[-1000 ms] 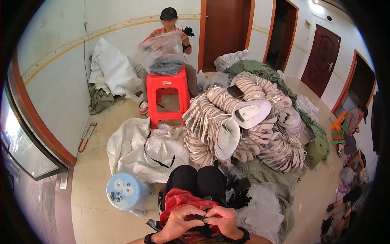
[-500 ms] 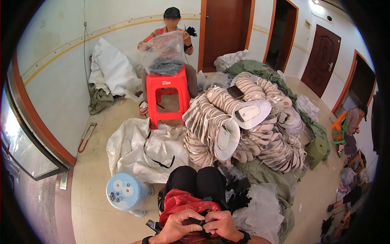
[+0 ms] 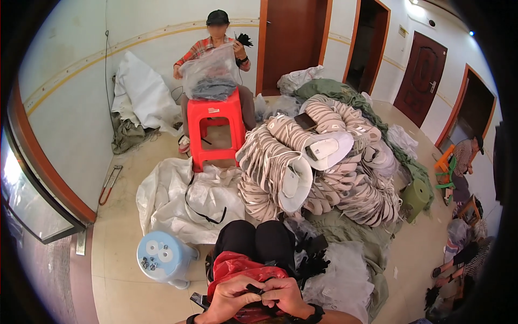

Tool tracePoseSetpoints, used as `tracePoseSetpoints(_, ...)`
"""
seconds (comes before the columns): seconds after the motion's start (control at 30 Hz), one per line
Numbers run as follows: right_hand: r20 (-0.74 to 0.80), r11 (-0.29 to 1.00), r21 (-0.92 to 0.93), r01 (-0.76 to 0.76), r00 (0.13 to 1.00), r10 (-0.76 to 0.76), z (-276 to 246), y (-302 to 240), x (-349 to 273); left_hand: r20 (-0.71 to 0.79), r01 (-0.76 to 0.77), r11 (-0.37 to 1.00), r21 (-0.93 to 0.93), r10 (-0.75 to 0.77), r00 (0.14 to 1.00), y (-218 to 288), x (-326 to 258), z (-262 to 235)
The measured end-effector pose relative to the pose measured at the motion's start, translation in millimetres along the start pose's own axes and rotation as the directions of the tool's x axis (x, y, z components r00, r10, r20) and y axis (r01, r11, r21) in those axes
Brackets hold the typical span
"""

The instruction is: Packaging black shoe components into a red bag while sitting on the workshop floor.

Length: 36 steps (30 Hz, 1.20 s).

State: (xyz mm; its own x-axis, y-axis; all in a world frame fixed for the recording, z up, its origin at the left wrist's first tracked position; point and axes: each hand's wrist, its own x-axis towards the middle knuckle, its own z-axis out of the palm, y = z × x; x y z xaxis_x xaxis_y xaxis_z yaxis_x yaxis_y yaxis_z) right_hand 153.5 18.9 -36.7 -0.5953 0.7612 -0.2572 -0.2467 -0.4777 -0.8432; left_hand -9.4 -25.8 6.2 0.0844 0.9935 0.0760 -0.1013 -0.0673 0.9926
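the left hand [image 3: 233, 298] and the right hand [image 3: 284, 296] are seen at the bottom edge, close together and touching over the lap. both hands are curled, with the fingers bent in, and a small black thing [image 3: 256, 290] is pinched between them. what the small black thing is cannot be told, as most of it is hidden by the fingers. a red plastic bag [image 3: 237, 268] is spread on the lap, right under the hands, and the black trousers [image 3: 253, 243] are seen just past it. a bunch of black bits [image 3: 313, 262] is lying just to the right of the knees, on some white netting [image 3: 345, 283]. a light blue stool [image 3: 160, 258] is set on the floor to the left of the knees, with small dark bits on its top. a white sack [image 3: 183, 197] is spread on the floor in front. a big heap of striped round pieces [image 3: 318, 162] is piled to the right of the sack, on green cloth [image 3: 350, 229]. a red stool [image 3: 216, 132] is placed further off, and a clear bag [image 3: 209, 73] is held on top of it by another person sitting by the wall.
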Motion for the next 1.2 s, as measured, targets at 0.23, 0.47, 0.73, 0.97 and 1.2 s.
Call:
tracePoseSetpoints(0.23,-0.041,0.993,0.026,0.119,0.992,-0.118,6.0,1.6,-1.6,-0.108,-0.218,0.929,0.299,0.26,0.96,-21.5,0.7,9.3)
tracePoseSetpoints(0.47,0.098,0.781,-0.481,0.398,0.91,-0.403,2.2,-17.6,14.1,-0.108,-0.193,0.889,0.416,0.259,0.96,-6.5,3.8,7.4)
tracePoseSetpoints(0.73,0.375,0.411,-0.698,0.587,0.788,-0.489,1.2,-46.8,17.1,0.157,-0.429,0.653,0.624,0.433,0.888,-24.8,5.5,6.4)
tracePoseSetpoints(0.97,0.498,0.371,-0.675,0.638,0.765,-0.408,0.2,-47.0,16.3,0.152,-0.281,0.777,0.564,0.236,0.96,-29.1,-1.3,2.3)
tracePoseSetpoints(1.2,0.575,0.48,-0.549,0.684,0.726,-0.377,-10.5,-43.2,15.4,0.482,0.172,0.961,0.217,-0.258,0.837,-30.3,11.1,-15.9)
